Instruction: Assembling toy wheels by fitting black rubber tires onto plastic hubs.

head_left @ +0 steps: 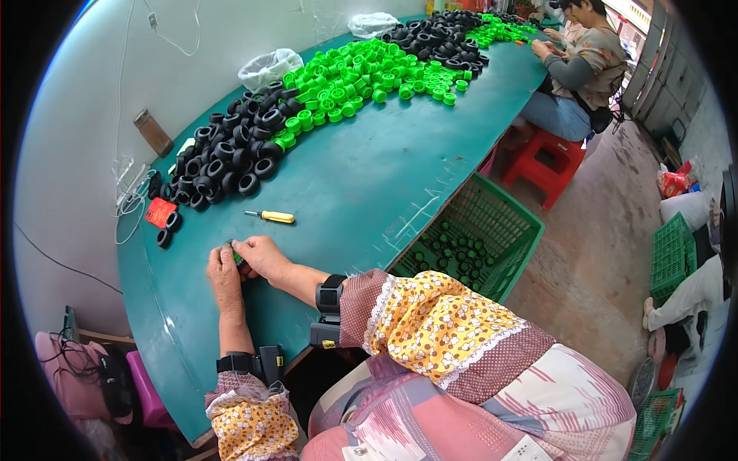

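Over the near left part of the table, my left hand and my right hand are closed together around a small toy wheel. Some green hub and dark tyre show between the fingers; the rest of it is hidden. Just beyond my hands lies a screwdriver with a yellow handle. Two loose black tyres rest to the left, beside a red card. Farther off are a heap of black tyres and a heap of bright green wheel hubs.
A green crate holding several finished-looking wheels stands against the table's right edge. Another person sits farther along the green table, near a red stool. A brown bottle and white cables are by the wall.
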The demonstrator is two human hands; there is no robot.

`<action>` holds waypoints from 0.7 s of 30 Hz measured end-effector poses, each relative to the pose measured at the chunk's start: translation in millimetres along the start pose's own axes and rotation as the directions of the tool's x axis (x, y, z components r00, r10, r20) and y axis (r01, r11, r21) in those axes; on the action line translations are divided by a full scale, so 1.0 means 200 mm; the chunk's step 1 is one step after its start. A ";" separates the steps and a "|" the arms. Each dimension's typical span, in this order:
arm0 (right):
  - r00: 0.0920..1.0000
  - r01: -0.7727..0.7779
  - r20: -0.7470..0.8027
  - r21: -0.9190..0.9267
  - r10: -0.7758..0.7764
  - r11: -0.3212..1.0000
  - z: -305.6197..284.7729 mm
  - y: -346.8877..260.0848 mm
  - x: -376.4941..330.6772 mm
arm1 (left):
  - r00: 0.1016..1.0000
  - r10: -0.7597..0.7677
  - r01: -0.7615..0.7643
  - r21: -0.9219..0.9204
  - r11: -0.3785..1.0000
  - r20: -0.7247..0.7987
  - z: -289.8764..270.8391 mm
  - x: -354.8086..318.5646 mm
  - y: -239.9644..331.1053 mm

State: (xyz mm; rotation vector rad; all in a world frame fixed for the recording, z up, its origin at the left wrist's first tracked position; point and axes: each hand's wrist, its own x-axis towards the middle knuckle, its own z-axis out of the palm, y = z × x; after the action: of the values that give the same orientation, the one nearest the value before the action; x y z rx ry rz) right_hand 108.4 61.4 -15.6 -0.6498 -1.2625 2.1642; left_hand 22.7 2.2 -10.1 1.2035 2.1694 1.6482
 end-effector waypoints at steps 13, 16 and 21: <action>0.992 0.122 0.001 -0.128 -0.122 0.984 0.03 -0.06 -0.25 | 0.970 0.098 -0.112 0.050 0.992 0.223 -0.11 -0.11 0.16; 0.993 0.113 0.027 -0.071 -0.111 0.991 0.00 -0.07 -0.24 | 0.972 0.147 -0.167 0.103 0.981 0.181 -0.09 -0.11 0.17; 0.985 0.120 0.151 -0.233 -0.085 0.965 -0.04 -0.12 -0.18 | 0.981 -0.017 0.020 -0.009 1.000 0.193 -0.10 -0.10 0.20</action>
State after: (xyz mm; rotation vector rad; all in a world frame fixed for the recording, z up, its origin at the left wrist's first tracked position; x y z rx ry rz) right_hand 144.7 52.1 6.7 -0.5209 -1.6161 2.0181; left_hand 45.4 -23.8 25.4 1.2780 2.0448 1.4673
